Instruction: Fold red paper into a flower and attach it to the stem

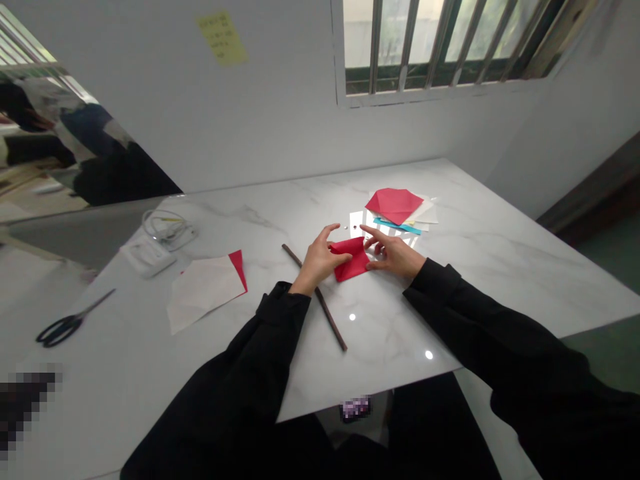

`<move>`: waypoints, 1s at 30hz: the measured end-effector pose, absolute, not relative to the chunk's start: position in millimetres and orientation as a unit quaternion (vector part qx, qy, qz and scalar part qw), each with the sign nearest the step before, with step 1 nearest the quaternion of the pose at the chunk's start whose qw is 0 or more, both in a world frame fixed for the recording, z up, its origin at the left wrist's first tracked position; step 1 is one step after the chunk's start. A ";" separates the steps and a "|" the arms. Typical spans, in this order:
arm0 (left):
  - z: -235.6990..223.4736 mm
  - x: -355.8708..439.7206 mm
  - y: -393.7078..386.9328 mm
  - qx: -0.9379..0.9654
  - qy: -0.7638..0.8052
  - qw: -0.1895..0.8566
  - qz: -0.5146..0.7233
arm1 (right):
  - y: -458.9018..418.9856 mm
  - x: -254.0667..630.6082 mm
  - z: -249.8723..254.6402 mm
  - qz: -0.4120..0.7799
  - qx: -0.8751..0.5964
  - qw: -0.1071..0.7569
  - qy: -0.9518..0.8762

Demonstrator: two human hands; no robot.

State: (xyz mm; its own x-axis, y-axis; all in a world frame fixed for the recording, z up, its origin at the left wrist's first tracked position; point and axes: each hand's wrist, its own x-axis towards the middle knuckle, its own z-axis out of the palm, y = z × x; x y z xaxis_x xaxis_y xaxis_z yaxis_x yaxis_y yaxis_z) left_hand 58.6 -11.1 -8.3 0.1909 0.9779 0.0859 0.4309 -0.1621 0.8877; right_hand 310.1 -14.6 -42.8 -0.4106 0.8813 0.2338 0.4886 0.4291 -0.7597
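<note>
A folded piece of red paper (351,260) lies on the white marble table (480,200), held between my two hands. My left hand (316,261) grips its left side, with the thumb raised. My right hand (393,253) holds its right side, with the index finger stretched out above the fold. Part of the paper is hidden by my fingers. A thin dark rod (315,297) lies just below my left hand, passing under my left wrist area.
Behind my hands lies a pile of red, white and cyan paper (400,212). To the left are a red-edged white sheet (205,292), black-handled scissors (65,327), and a white device with a coiled cable (155,243). A large mirror stands at the left.
</note>
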 end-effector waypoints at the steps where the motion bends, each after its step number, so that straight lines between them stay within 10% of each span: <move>1: -9.9 57.9 -11.7 0.644 0.519 0.414 0.380 | -14.7 309.8 -42.8 0.309 -0.436 0.321 -0.782; 13: -10.8 53.3 -19.1 0.598 0.503 0.493 0.383 | -18.6 301.5 -38.6 0.341 -0.434 0.318 -0.771; 20: -12.9 51.7 -14.7 0.528 0.489 0.509 0.473 | -6.1 318.7 -33.4 0.150 -0.545 0.424 -0.707; 30: -1.7 49.6 -15.1 0.393 0.467 0.587 0.532 | 21.3 296.4 -42.6 0.073 -0.566 0.316 -0.758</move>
State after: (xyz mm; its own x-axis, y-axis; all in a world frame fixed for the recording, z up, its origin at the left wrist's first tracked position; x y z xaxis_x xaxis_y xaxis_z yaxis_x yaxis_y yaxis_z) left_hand 49.6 -15.1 -1.7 -0.0026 0.9915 -0.1303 -0.2583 0.1252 0.9579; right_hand 296.4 21.3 -42.6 -0.1590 0.9044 0.3959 0.8123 0.3477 -0.4683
